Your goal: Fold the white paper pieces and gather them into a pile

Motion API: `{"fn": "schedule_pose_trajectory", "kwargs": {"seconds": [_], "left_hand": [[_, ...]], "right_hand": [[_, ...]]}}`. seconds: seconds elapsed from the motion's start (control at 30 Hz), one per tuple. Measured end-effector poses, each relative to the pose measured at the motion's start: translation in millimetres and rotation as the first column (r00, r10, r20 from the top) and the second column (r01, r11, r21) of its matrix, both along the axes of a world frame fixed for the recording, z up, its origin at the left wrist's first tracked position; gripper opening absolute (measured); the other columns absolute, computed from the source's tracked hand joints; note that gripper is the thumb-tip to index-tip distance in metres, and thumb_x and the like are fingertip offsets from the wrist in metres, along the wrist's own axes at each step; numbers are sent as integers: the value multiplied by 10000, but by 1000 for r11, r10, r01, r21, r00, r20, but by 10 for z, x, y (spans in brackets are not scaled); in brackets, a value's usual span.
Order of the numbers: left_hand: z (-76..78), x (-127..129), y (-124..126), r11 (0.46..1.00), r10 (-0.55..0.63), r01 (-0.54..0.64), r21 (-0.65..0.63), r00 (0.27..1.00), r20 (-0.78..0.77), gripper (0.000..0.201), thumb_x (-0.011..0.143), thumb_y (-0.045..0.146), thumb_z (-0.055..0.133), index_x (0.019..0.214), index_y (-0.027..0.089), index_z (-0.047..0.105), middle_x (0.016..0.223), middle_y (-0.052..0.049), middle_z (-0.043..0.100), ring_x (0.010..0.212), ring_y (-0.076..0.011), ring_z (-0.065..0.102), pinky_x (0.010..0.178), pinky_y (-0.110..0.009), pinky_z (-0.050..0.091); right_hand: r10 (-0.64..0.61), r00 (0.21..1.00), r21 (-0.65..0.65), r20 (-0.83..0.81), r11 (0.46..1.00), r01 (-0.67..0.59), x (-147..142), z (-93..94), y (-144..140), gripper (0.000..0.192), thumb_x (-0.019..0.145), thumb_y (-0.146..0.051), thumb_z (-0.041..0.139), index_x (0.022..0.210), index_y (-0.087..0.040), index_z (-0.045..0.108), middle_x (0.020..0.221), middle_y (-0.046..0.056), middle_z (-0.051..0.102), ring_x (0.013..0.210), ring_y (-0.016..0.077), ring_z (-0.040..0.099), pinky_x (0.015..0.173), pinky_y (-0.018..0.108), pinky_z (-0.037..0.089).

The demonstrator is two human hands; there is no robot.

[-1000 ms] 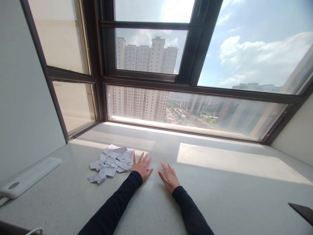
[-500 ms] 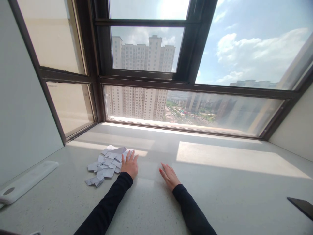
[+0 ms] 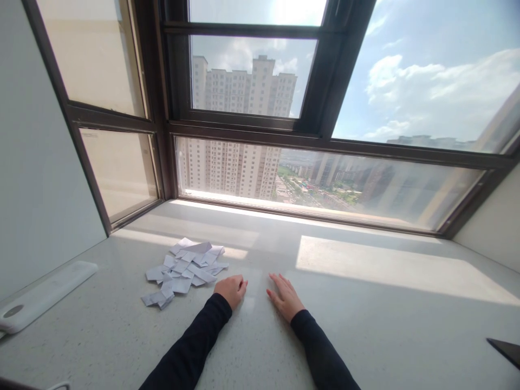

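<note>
A heap of several small folded white paper pieces [image 3: 182, 269] lies on the pale speckled sill [image 3: 365, 325]. My left hand [image 3: 231, 288] rests on the sill just right of the heap's near edge, fingers curled into a loose fist. No paper shows between its fingers. My right hand [image 3: 285, 295] lies flat on the sill a hand's width further right, palm down, fingers spread and holding nothing. Dark sleeves cover both forearms.
A white oblong device [image 3: 40, 295] lies at the left edge by the wall. A dark flat corner [image 3: 506, 349] pokes in at the lower right. A dark-framed window [image 3: 325, 143] runs along the back of the sill, with high-rise buildings outside.
My left hand reached left onto the paper heap with spread fingers, then drew back to the right and curled shut. My right hand stayed flat in place.
</note>
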State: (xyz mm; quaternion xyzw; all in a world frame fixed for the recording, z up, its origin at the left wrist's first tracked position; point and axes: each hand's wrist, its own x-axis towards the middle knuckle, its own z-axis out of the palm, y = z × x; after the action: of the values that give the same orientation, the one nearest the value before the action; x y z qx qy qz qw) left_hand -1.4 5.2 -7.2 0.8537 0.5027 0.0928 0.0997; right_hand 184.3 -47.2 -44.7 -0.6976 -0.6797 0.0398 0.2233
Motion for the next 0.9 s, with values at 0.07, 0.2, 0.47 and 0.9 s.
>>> {"fn": "schedule_pose_trajectory", "kwargs": {"seconds": [0.07,0.2,0.47,0.9], "left_hand": [[-1,6,7,1000,-3,3,-6,1000,-1,314,796,382,270,726,204,520,734,-22,599,713,-158,552,562,-229,332],[-7,13,6,1000,-8,8,-9,1000,2,311,797,377,268,739,209,523,755,-23,601,724,-160,550,576,-233,336],[-14,7,16,1000,-8,8,-8,1000,7,320,792,389,271,727,208,527,756,-25,604,707,-155,549,559,-229,331],[-7,7,11,1000,1,0,-20,1000,8,327,794,396,271,717,205,525,751,-20,605,716,-156,552,566,-229,331]], "right_hand": [[8,1000,1,3,1000,-8,0,11,-7,428,741,-361,384,1113,-162,456,1180,82,452,1138,220,323,936,378,262],[13,1000,-4,12,1000,-13,-5,29,-19,415,735,-356,398,1097,-164,470,1179,80,453,1140,221,319,937,376,258],[18,1000,-29,12,999,-17,-13,55,-25,417,738,-336,393,1095,-135,472,1187,94,441,1147,222,303,942,372,245],[20,1000,-25,-15,999,-20,-6,29,-25,413,742,-347,382,1107,-168,458,1191,79,439,1159,209,282,946,375,226]]}}
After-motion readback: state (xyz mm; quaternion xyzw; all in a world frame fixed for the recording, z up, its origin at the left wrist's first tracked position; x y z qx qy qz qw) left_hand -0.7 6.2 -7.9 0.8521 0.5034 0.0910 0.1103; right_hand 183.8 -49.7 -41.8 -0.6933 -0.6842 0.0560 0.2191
